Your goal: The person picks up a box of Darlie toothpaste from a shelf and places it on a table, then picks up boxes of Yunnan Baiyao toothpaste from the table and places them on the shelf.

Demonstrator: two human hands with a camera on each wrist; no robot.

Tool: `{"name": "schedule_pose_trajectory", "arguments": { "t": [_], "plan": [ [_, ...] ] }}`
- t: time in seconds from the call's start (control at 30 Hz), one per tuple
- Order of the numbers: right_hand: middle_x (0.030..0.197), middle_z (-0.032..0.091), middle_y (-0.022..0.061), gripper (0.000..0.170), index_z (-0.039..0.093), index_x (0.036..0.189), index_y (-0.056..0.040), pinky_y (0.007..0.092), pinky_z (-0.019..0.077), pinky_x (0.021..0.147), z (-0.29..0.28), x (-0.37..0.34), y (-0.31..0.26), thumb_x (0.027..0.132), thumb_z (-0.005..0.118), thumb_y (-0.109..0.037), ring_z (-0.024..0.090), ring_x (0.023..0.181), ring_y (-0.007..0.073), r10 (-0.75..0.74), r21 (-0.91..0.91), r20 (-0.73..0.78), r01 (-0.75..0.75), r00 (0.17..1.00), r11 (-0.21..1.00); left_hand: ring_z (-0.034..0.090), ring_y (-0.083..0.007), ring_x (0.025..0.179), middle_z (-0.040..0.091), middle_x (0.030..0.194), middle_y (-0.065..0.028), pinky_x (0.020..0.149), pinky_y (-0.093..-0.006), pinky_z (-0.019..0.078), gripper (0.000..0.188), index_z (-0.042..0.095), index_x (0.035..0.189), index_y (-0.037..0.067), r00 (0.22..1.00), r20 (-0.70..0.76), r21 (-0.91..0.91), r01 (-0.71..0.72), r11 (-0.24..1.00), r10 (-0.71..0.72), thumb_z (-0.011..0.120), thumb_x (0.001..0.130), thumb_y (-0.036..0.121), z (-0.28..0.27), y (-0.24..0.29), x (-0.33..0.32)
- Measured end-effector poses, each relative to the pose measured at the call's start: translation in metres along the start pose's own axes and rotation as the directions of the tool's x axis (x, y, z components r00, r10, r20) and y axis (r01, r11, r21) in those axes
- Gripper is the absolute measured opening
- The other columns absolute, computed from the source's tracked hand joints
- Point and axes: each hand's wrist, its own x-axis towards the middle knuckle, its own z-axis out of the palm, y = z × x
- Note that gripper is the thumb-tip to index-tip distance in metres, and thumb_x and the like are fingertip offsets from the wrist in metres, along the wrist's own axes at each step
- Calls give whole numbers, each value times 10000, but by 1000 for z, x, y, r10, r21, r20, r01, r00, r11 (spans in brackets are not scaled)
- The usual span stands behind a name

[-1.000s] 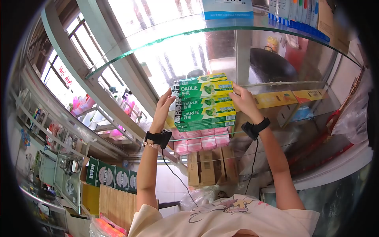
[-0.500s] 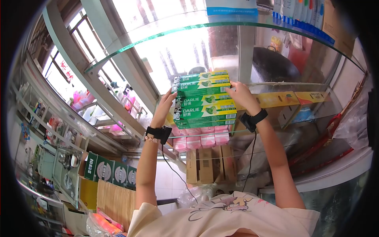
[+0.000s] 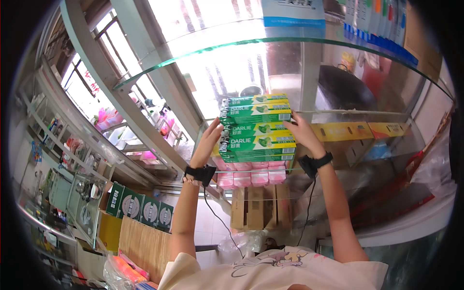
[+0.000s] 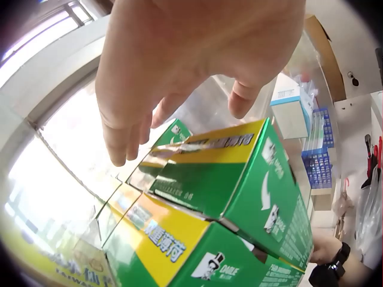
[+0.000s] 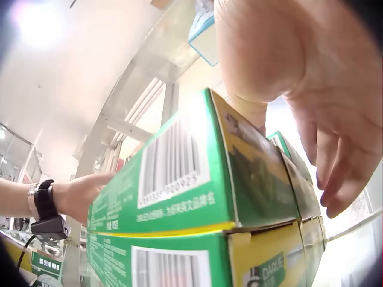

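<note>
Green and yellow toothpaste boxes (image 3: 258, 143) lie stacked in rows on a glass shelf, their long sides facing the body. At their left end is the left hand (image 3: 207, 143), fingers stretched along the box ends. The right hand (image 3: 307, 136) stands at the right end, its fingertips by the second row from the back. In the left wrist view the left hand (image 4: 197, 60) hangs over the boxes (image 4: 197, 179), fingers spread and slightly bent. The right wrist view has the right hand (image 5: 317, 89) beside the box ends (image 5: 263, 173), fingers extended; the thumb tip is hidden behind a box.
A glass shelf edge (image 3: 270, 40) crosses above the boxes, bearing pens (image 3: 374, 24) and a blue-white box (image 3: 294, 13). Pink packs (image 3: 251, 179) and brown cartons (image 3: 261, 208) sit below. Yellow cartons (image 3: 343, 131) stand to the right, a metal post (image 3: 169, 72) to the left.
A box between the hands has moved back and down into the rows, opening a visible step before the front ones. Both hands stay at the ends; the head view has shifted slightly.
</note>
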Motion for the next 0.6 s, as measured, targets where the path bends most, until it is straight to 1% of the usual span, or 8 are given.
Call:
{"name": "schedule_pose_trajectory", "arguments": {
  "t": [0.1,0.2,0.27,0.3,0.37,0.43,0.47,0.6],
  "plan": [
    [1268,496,229,624,325,1326,107,311,439,885,-3,-31,-14,864,583,-223,540,1109,238,14,13,-110,-13,994,1000,391,-207,1255,420,1355,-150,1044,-295,286,523,329,1369,-14,989,-102,59,-105,993,111,489,935,230,-5,1,-33],
    [1301,475,200,553,349,1337,66,305,435,888,-9,-72,-38,882,566,-161,489,1168,236,19,128,-123,-3,992,992,488,-165,1133,544,1211,-103,984,-274,348,420,405,1325,-7,986,-154,22,-58,998,61,471,940,147,1,13,-93],
    [1286,501,149,465,407,1313,31,271,422,878,-9,-97,-46,891,542,-112,492,1133,190,-76,49,-287,94,955,994,533,-120,1034,598,1122,-69,920,-249,389,371,456,1293,4,989,-143,62,-22,998,31,473,937,107,-1,9,-137],
    [1286,501,149,465,407,1313,31,271,422,878,-5,-110,-50,891,542,-112,492,1133,190,-69,61,-262,88,963,994,534,-115,1035,602,1108,-65,911,-240,399,367,464,1286,3,984,-176,58,22,998,-11,485,932,93,-3,3,-162],
    [1204,548,88,336,494,1223,-4,238,401,866,9,-135,-55,896,521,-79,506,1042,136,-88,83,-451,140,888,987,538,-120,1038,604,1100,-69,911,-242,403,357,475,1274,2,969,-223,28,117,993,-107,495,927,83,-4,0,-213],
    [1139,557,61,281,514,1171,-13,227,396,837,34,-159,-53,893,513,-56,504,966,115,-56,157,-464,144,884,977,546,-142,1033,604,1098,-79,936,-264,400,335,495,1254,-7,950,-283,102,168,980,-133,476,930,79,-9,-4,-265],
    [1074,566,33,231,533,1119,-22,215,392,809,48,-170,-52,890,504,-33,502,890,94,-22,217,-499,150,866,965,546,-147,1041,606,1094,-88,935,-269,405,323,505,1243,-4,925,-351,103,190,976,-143,468,933,75,-8,-3,-291],
    [987,540,-5,199,533,1065,-34,193,364,667,110,-209,-54,871,508,6,428,740,48,82,318,-279,11,957,948,564,-146,1022,613,1083,-91,904,-278,422,348,527,1215,15,695,-656,-180,235,955,-295,479,935,215,0,-13,-399]
  ]
}}
